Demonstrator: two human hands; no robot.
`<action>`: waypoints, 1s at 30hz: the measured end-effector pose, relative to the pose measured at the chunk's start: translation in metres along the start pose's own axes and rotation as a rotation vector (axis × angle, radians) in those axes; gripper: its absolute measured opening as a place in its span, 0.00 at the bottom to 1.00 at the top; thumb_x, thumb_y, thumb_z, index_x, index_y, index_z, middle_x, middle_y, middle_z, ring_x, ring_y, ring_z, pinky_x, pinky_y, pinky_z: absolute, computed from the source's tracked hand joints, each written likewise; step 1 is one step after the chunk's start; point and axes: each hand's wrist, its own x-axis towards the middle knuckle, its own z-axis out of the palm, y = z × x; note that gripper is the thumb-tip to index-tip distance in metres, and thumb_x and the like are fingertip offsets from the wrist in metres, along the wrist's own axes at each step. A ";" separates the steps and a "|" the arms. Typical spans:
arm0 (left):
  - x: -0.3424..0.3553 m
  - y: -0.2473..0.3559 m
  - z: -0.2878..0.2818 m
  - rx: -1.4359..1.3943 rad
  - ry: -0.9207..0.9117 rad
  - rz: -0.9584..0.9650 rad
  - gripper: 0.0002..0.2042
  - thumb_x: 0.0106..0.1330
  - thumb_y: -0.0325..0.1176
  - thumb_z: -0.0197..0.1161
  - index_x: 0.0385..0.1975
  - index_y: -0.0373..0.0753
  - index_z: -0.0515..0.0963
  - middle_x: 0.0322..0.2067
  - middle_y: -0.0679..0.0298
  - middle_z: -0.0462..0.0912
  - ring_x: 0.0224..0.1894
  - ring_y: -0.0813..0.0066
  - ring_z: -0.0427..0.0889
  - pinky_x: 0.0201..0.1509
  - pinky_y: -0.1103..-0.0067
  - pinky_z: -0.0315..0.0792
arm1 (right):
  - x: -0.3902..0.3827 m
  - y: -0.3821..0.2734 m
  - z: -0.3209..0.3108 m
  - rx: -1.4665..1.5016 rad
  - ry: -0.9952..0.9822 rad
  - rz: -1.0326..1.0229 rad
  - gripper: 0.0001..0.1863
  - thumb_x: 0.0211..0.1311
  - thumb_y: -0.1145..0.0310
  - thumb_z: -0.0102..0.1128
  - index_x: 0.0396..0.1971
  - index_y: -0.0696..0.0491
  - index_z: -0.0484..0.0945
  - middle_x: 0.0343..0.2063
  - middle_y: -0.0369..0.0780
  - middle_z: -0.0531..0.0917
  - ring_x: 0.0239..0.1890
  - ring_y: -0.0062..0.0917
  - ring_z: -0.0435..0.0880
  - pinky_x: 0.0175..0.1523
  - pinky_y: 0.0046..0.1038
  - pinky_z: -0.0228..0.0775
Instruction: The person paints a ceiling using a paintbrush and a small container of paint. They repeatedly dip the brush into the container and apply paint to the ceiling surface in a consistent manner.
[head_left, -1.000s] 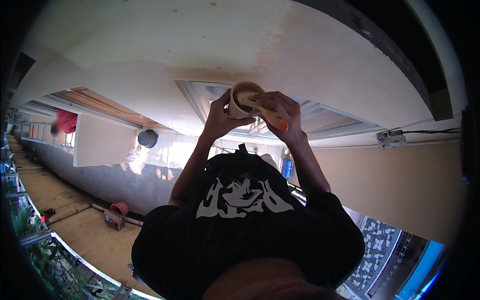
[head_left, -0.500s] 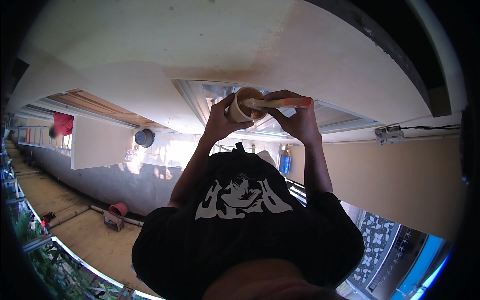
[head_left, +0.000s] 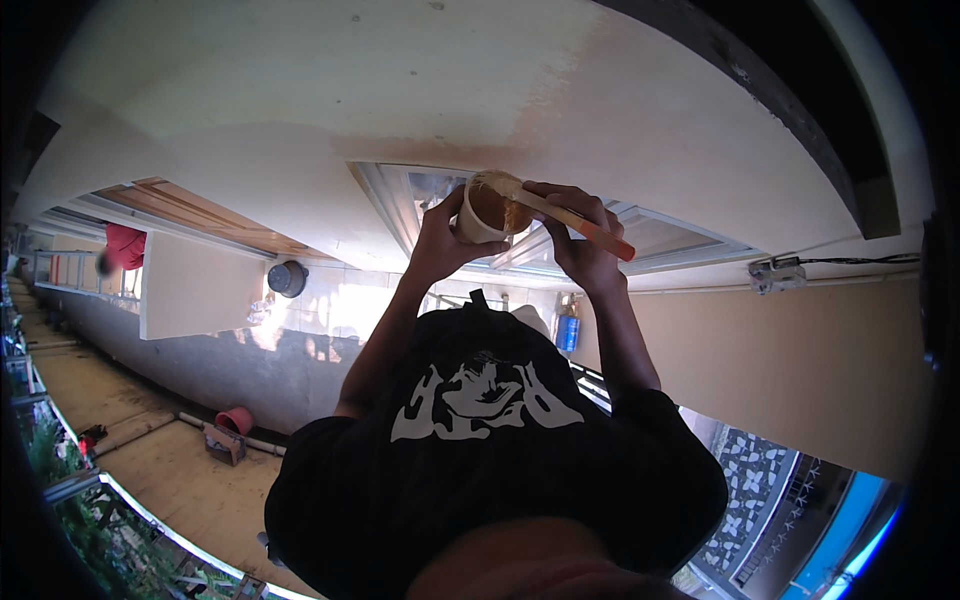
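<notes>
My left hand [head_left: 440, 235] is wrapped round a pale cup [head_left: 478, 222] with brown paint or paste inside. My right hand [head_left: 590, 240] grips a paintbrush with a wooden handle [head_left: 570, 215] tipped in orange. The pale, coated bristles [head_left: 505, 186] lie against the cup's upper rim, and some brown material shows on them. Both hands are raised in front of a white surface [head_left: 420, 90] with pinkish patches, just over a white-framed window [head_left: 680, 232].
A person in red [head_left: 125, 245] is at the left beside a metal ladder [head_left: 70, 273] and a pale panel [head_left: 200, 285]. A dark bucket [head_left: 287, 280], red bucket [head_left: 235, 420], pipe [head_left: 260, 440] and blue container [head_left: 567, 328] stand below. A junction box with wires [head_left: 778, 276] is at right.
The brush has shifted within the cup: its bristles are now up at the rim and the handle, level half a second ago, slants down to the right. My right hand has turned with it.
</notes>
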 end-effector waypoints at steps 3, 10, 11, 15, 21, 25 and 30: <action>0.002 -0.001 0.000 0.007 0.030 -0.023 0.43 0.45 0.36 0.89 0.64 0.33 0.74 0.56 0.54 0.85 0.59 0.61 0.85 0.62 0.64 0.82 | 0.015 0.001 -0.007 -0.069 0.068 -0.126 0.14 0.60 0.80 0.72 0.43 0.55 0.78 0.46 0.40 0.90 0.41 0.33 0.92 0.41 0.29 0.88; -0.006 -0.020 -0.004 0.019 0.048 -0.064 0.42 0.46 0.38 0.89 0.62 0.34 0.75 0.53 0.54 0.86 0.57 0.62 0.86 0.63 0.64 0.80 | 0.051 0.014 -0.025 -0.360 0.010 -0.494 0.17 0.56 0.77 0.74 0.45 0.52 0.79 0.47 0.45 0.90 0.44 0.36 0.92 0.43 0.30 0.89; -0.009 -0.021 -0.004 0.017 0.052 -0.067 0.42 0.46 0.38 0.89 0.62 0.34 0.75 0.53 0.54 0.86 0.57 0.62 0.86 0.63 0.64 0.80 | 0.056 0.010 -0.027 -0.305 0.070 -0.477 0.18 0.56 0.76 0.74 0.45 0.52 0.79 0.47 0.45 0.90 0.44 0.37 0.92 0.43 0.31 0.89; -0.022 -0.031 -0.008 0.013 0.080 -0.085 0.41 0.46 0.38 0.89 0.62 0.34 0.75 0.53 0.54 0.87 0.57 0.62 0.86 0.64 0.64 0.79 | 0.060 -0.010 -0.030 -0.161 0.104 -0.425 0.20 0.53 0.74 0.76 0.45 0.51 0.79 0.46 0.44 0.90 0.45 0.40 0.92 0.41 0.33 0.89; -0.028 -0.034 -0.013 0.011 0.054 -0.137 0.45 0.45 0.35 0.89 0.67 0.36 0.73 0.56 0.56 0.85 0.60 0.64 0.84 0.63 0.68 0.80 | 0.043 0.007 -0.019 -0.335 -0.148 -0.380 0.19 0.58 0.81 0.74 0.45 0.53 0.75 0.43 0.45 0.91 0.44 0.39 0.93 0.44 0.33 0.89; -0.031 -0.036 -0.018 0.007 0.071 -0.148 0.44 0.45 0.34 0.89 0.65 0.36 0.74 0.55 0.57 0.86 0.59 0.64 0.84 0.63 0.67 0.80 | 0.081 -0.003 -0.039 -0.357 0.059 -0.546 0.21 0.50 0.70 0.77 0.45 0.53 0.80 0.45 0.45 0.90 0.45 0.41 0.92 0.45 0.35 0.90; -0.037 -0.043 -0.018 -0.029 0.127 -0.125 0.41 0.46 0.36 0.89 0.63 0.36 0.75 0.53 0.57 0.87 0.57 0.63 0.86 0.63 0.64 0.81 | 0.114 -0.051 -0.060 -0.567 0.229 -0.789 0.18 0.52 0.74 0.79 0.40 0.55 0.78 0.44 0.47 0.90 0.46 0.40 0.91 0.48 0.38 0.91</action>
